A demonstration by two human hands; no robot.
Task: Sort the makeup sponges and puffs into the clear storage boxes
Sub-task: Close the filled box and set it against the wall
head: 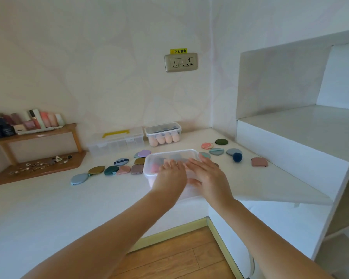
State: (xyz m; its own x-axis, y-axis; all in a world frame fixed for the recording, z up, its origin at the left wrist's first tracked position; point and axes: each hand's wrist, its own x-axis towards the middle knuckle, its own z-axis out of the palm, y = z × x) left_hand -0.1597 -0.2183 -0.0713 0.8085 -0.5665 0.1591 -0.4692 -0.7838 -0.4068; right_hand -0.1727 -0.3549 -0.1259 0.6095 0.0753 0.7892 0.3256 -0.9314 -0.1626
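A clear storage box (pixel 170 156) with a lid on it stands on the white counter, with dark and pink puffs showing dimly inside. My left hand (pixel 172 175) and my right hand (pixel 207 174) both lie flat on its lid, fingers spread. Several flat puffs lie loose around it: a light blue puff (pixel 79 179), an olive puff (pixel 96 170), a teal puff (pixel 111 170), a purple puff (pixel 144 153), a navy round puff (pixel 237 157) and a mauve puff (pixel 259 162). A second clear box (pixel 163 133) at the back holds peach egg-shaped sponges, lid on.
A clear divided case with a yellow handle (pixel 116 139) stands by the wall. A wooden shelf (pixel 32 133) at left carries cosmetics, with small jewellery below it. White stepped shelves (pixel 290 141) rise at right. A wall socket (pixel 180 62) sits above the counter.
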